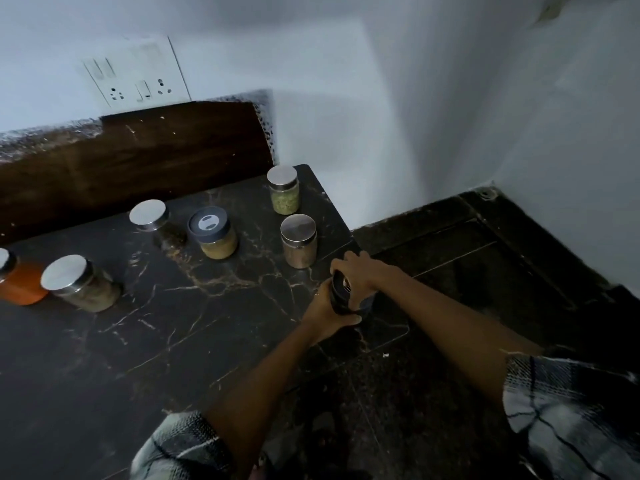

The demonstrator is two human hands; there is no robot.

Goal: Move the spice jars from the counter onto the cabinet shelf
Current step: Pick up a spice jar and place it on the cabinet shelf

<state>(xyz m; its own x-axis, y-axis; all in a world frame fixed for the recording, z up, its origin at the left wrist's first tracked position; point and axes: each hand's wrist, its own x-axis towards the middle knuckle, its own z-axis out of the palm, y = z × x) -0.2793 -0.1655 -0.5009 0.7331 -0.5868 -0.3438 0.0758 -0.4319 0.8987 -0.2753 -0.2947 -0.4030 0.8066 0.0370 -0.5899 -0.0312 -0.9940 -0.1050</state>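
Now both hands clamp dark jar (341,292) at desk (173,323) four o'clock | left hand (325,308) fingers wrapped low, right hand (360,271) over lid | looks rigid, smooth, breakable: grip the body.

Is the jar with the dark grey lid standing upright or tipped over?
Upright. The jar with the dark grey lid stands on its base on the counter, lid facing up.

No readable text, label, brand or number shows on anything here.
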